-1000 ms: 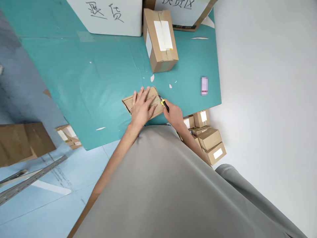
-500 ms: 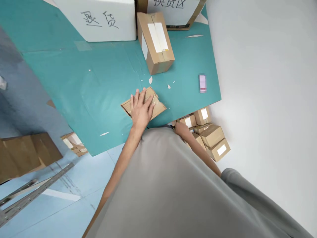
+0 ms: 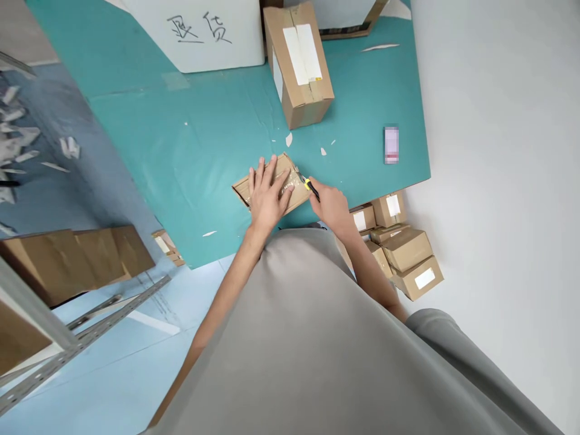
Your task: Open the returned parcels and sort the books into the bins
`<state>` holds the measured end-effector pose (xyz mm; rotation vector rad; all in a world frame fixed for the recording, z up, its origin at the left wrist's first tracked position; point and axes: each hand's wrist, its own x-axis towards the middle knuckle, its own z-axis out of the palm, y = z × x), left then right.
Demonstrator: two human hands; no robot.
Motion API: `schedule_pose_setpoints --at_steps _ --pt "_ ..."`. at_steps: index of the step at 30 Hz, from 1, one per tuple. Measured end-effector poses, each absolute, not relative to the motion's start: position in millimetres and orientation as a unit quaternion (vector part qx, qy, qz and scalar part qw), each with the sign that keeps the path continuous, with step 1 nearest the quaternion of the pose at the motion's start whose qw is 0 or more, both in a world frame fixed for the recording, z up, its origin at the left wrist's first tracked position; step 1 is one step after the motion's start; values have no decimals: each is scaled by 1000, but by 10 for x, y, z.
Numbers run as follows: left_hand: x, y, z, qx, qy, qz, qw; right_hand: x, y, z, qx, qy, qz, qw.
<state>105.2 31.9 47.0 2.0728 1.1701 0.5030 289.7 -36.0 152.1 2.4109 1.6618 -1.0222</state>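
A small flat cardboard box (image 3: 290, 169) sealed with clear tape lies near the front edge of the teal table (image 3: 203, 157). My left hand (image 3: 267, 196) presses flat on top of it, fingers spread. My right hand (image 3: 333, 205) is closed round a yellow and black utility knife (image 3: 310, 187), whose tip touches the box's right end.
A taller taped cardboard box (image 3: 301, 63) stands at the back of the table beside a white foam box (image 3: 203, 30) with handwriting. A small blurred item (image 3: 391, 145) lies at the table's right. Several small cartons (image 3: 403, 248) are stacked on the floor at right. Metal shelving (image 3: 67, 338) and brown board (image 3: 67, 260) are at left.
My right hand dropped below the table's edge half a second ago and has come back up with the knife to the box's right end. My left hand stayed on the box.
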Motion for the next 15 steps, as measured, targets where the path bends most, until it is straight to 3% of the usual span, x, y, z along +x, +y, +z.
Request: schedule_pose_setpoints --at_steps 15 --pt "1082 256 502 816 453 157 322 2922 -174 1692 754 545 -352 104"
